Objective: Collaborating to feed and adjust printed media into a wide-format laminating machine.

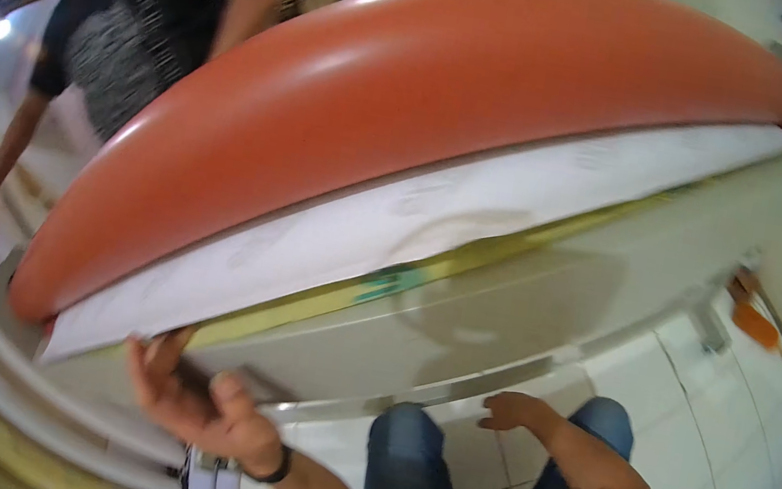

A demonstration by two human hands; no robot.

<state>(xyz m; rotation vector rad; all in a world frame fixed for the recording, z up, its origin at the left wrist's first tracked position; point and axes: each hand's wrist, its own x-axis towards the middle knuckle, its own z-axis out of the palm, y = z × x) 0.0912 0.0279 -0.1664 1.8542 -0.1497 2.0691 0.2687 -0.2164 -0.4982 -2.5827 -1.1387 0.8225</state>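
A long orange-red roller (332, 94) spans the view from lower left to upper right. Along its near side hangs a white sheet (329, 255), with a yellow strip (300, 312) showing below its edge. My left hand (214, 410) is turned palm up, fingers apart. Its fingertips reach the sheet's lower left edge; whether they touch it I cannot tell. Over my right knee hangs my right hand (518, 412), loosely bent, with a gap between thumb and fingers and nothing visible in it.
A pale machine panel (545, 298) lies below the sheet, with a metal bar (482, 380) near the tiled floor (716, 435). Another person (150, 26) in a dark shirt stands beyond the roller at left. An orange object (755, 325) is at right; pale pipes (55, 397) curve at lower left.
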